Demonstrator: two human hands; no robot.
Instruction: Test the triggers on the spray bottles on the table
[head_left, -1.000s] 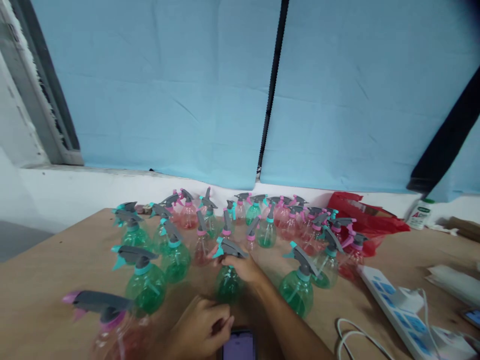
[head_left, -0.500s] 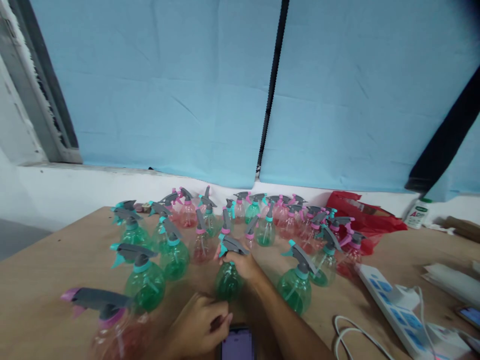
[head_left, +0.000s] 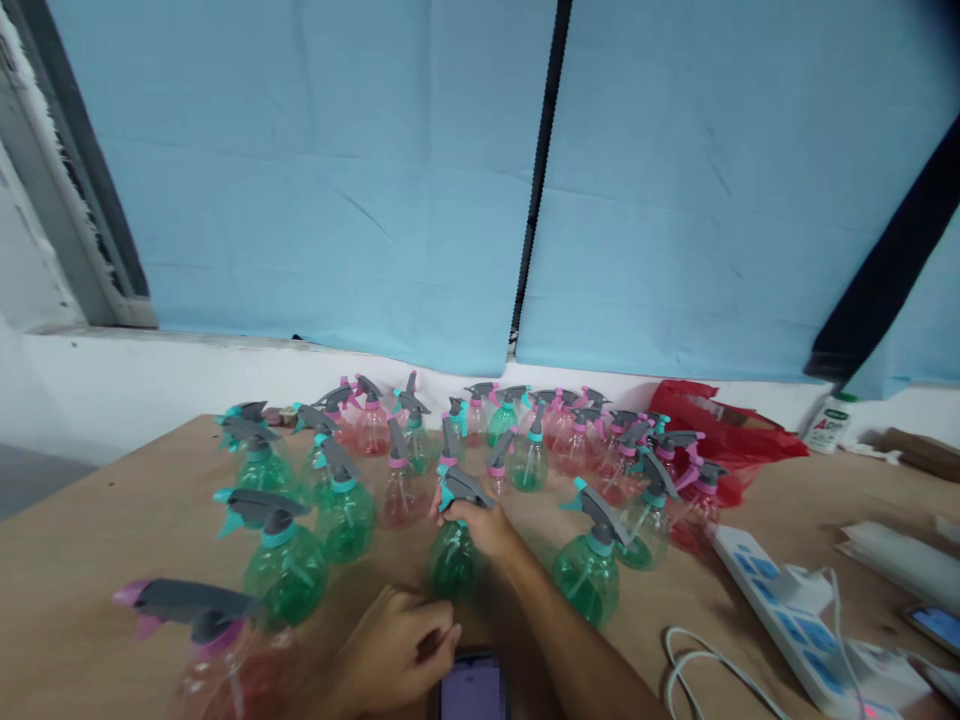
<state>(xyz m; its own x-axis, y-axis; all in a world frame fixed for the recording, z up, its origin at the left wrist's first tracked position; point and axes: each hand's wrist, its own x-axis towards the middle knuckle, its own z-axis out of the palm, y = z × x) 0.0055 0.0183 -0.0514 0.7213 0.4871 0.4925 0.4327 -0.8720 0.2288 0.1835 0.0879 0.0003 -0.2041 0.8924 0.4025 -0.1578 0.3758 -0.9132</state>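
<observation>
My right hand point(head_left: 484, 528) is wrapped round the neck of a green spray bottle point(head_left: 452, 558) with a grey trigger head, standing upright on the wooden table point(head_left: 97, 540). My left hand point(head_left: 394, 655) is curled near the front edge, its fingers touching the top of a phone point(head_left: 472, 690) with a lit purple screen. Several green and pink spray bottles stand around, such as a green one point(head_left: 586, 578) to the right and another green one point(head_left: 283, 570) to the left. A pink bottle point(head_left: 217, 650) stands close at the front left.
A white power strip point(head_left: 780, 610) with a plug and white cables point(head_left: 705, 670) lies at the right. A red plastic bag point(head_left: 720, 430) sits behind the bottles, a white bottle point(head_left: 825, 425) by the wall. Another phone point(head_left: 930, 625) and papers point(head_left: 892, 555) lie far right. Blue sheets cover the wall.
The view has drifted slightly; my right hand stays on the green bottle's neck, and my left hand stays curled at the phone.
</observation>
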